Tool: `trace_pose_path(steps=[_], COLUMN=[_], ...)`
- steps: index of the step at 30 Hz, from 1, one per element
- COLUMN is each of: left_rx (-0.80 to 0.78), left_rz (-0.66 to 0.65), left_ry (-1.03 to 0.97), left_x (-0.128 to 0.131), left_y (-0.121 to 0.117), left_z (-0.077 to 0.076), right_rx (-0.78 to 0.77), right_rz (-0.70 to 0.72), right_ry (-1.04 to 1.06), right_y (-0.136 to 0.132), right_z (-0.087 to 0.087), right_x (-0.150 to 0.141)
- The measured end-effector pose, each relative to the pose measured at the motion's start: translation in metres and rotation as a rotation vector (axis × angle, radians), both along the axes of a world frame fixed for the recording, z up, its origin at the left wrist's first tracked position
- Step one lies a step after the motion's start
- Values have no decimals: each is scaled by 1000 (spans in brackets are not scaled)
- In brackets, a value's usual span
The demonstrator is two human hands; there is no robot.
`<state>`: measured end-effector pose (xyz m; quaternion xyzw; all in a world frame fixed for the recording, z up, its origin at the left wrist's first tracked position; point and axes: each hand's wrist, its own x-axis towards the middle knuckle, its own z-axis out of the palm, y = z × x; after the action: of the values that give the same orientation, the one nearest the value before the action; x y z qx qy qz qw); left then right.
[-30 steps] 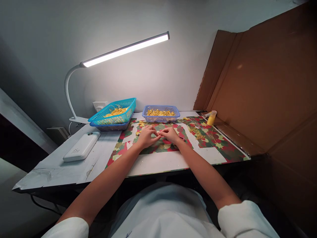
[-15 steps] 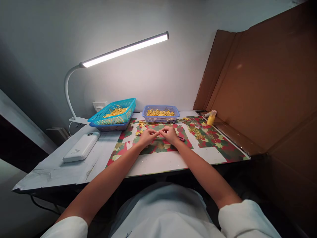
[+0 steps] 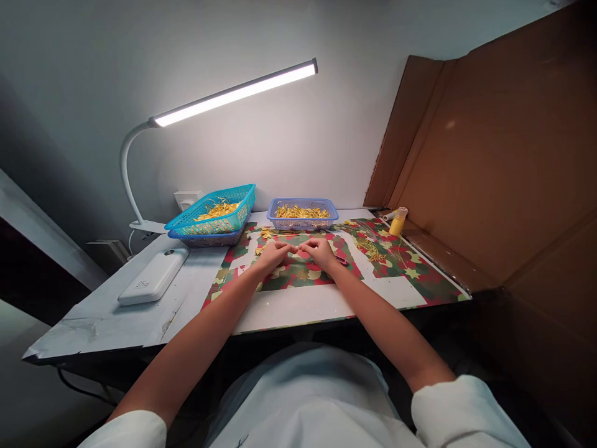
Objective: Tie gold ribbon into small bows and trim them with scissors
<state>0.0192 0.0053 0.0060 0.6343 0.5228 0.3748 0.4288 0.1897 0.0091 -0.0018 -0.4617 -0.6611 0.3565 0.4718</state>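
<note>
Going left to right, one white power bank (image 3: 153,277) is lying at nine o'clock from the hands; two stacked baskets are sitting at ten, the turquoise basket (image 3: 242,208) tilting on the blue basket (image 3: 209,239) and holding gold strips (image 3: 218,210); the left hand (image 3: 275,254) and the right hand (image 3: 317,250) are meeting almost tip to tip, each keeping thumb and fingers closed in a pinch; one purple basket (image 3: 303,225) is standing at twelve, holding gold pieces (image 3: 302,212); one pink-edged tool (image 3: 341,260) is lying just beside the right hand, at four; one yellow tangle (image 3: 370,250) is spreading at three; one yellow bottle (image 3: 398,222) is standing at two.

One LED desk lamp (image 3: 236,93) is reaching over from ten o'clock; a patterned sheet (image 3: 410,274) is covering part of the tabletop (image 3: 93,311); a cardboard panel (image 3: 504,143) is walling off the side from two to four.

The left hand is partly hiding small gold bits (image 3: 259,250); the turquoise basket is masking the blue one's inside; anything between the fingertips is staying too small to tell; the picture's lower edge is cutting off both sleeves.
</note>
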Motion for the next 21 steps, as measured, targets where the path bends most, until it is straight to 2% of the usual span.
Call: trace_pose_path(steps=[7, 13, 21], left_rx=[-337, -275, -236], left_rz=[-37, 8, -12], left_ry=[-362, -479, -421], left_x=[2, 7, 6], left_y=[-1, 0, 2], left_z=[5, 4, 2], right_rx=[-8, -67, -120], right_rz=[102, 163, 226], right_ry=[33, 45, 69], right_y=[0, -1, -4], right_z=[0, 0, 3], right_x=[-1, -2, -2])
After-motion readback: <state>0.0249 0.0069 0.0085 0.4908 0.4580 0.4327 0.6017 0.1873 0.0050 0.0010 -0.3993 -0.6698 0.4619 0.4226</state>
